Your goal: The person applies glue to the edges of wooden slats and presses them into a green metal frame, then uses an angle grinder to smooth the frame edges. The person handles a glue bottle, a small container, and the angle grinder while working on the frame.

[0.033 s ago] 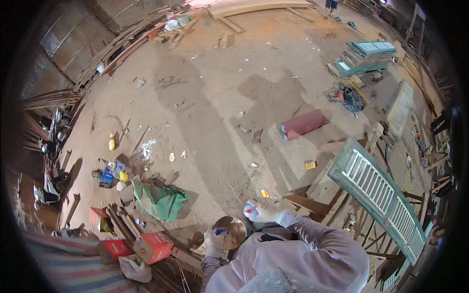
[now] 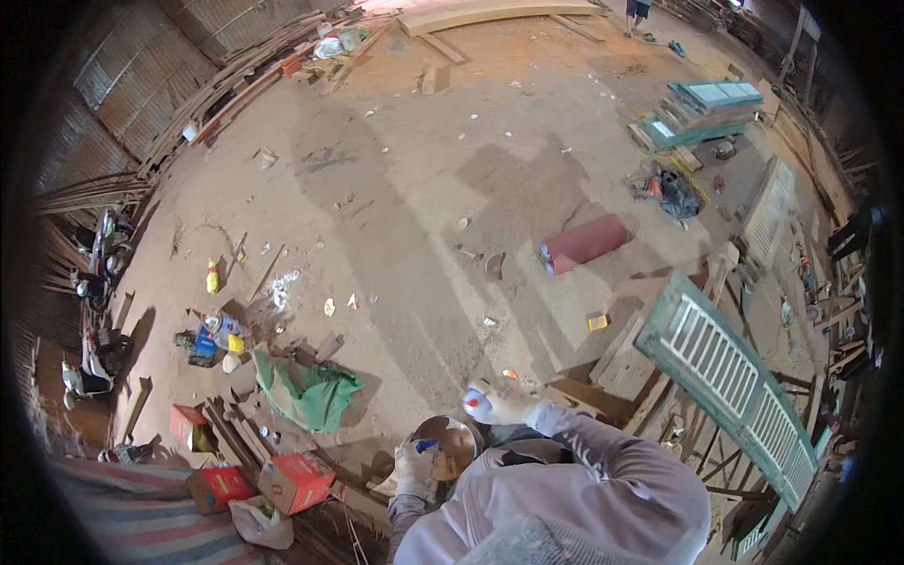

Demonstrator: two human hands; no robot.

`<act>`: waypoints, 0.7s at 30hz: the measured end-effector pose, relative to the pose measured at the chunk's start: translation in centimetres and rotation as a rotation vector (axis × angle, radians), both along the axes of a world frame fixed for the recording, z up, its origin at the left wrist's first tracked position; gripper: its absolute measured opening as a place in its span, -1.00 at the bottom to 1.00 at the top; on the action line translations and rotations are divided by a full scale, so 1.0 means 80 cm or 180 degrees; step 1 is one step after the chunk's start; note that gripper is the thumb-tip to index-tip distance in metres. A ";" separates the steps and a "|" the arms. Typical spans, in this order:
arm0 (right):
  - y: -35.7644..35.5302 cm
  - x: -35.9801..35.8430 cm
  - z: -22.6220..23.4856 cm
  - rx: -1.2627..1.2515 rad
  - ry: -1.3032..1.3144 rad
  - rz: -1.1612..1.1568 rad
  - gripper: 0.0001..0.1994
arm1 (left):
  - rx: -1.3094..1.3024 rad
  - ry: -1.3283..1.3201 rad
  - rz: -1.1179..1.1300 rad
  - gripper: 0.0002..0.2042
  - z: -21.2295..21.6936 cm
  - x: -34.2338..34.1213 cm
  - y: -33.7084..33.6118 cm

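My left hand (image 2: 411, 470), in a pale glove, is closed around a tool with a blue handle (image 2: 428, 444); the tool's working end is too small to make out. The tool is over the near left part of a round metal pan (image 2: 460, 445) in front of my body, with brownish stuff inside. My gloved right hand (image 2: 507, 405) grips a small bluish-white bottle (image 2: 477, 403) with a red tip, just beyond the pan's right rim. A small orange-yellow packet (image 2: 510, 374) lies on the floor just past that hand.
A green sheet (image 2: 306, 388) and red boxes (image 2: 297, 482) lie to the left. On the right leans a green louvred shutter (image 2: 725, 363) over scrap wood. Farther out are a dark red roll (image 2: 584, 243), a yellow box (image 2: 598, 322) and stacked shutters (image 2: 706, 108). Someone's legs (image 2: 637, 14) show far off.
My right hand has shifted slightly left with the bottle, which has turned, and it now covers part of the orange-yellow packet. My left hand stays nearly in place with its tool.
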State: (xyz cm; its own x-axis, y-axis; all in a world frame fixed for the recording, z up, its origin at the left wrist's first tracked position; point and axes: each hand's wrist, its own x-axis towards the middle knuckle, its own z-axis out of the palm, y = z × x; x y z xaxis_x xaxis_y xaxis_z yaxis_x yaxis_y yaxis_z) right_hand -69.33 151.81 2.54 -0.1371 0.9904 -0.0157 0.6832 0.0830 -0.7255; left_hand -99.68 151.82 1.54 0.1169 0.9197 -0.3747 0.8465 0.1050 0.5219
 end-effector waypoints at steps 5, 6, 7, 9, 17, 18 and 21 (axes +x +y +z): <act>0.265 0.017 0.046 -0.0349 0.0358 0.0050 -0.39 | -0.0055 0.0526 -0.0435 -0.59 -0.022 0.039 0.230; 0.312 0.021 0.047 -0.0271 0.0367 0.0078 -0.38 | -0.0131 0.0444 -0.0402 -0.60 -0.032 0.042 0.277; 0.357 0.025 0.047 -0.0194 0.0376 0.0098 -0.38 | -0.0209 0.0363 -0.0377 -0.60 -0.043 0.047 0.327; 0.443 0.026 0.035 -0.0036 0.0618 0.0021 -0.36 | -0.0283 0.0386 -0.0485 -0.60 -0.014 0.067 0.433; 0.742 0.094 0.053 -0.0282 0.1289 -0.1283 -0.39 | -0.0192 0.0045 -0.1029 -0.54 0.009 0.145 0.862; 0.774 0.112 0.057 -0.0375 0.1251 -0.1437 -0.38 | -0.0188 0.0022 -0.1137 -0.54 0.008 0.164 0.902; 0.866 0.174 0.052 0.0244 0.0727 -0.1928 -0.35 | -0.0367 0.0059 -0.1680 -0.58 -0.004 0.226 1.041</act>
State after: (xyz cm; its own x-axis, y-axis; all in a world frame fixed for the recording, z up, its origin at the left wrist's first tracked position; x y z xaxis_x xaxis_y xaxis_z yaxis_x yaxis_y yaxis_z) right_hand -55.39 221.11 6.71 0.4544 0.8905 0.0213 0.4545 -0.2112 -0.8654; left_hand -81.60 235.13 1.24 0.5445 0.6905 -0.4762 0.8086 -0.2814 0.5166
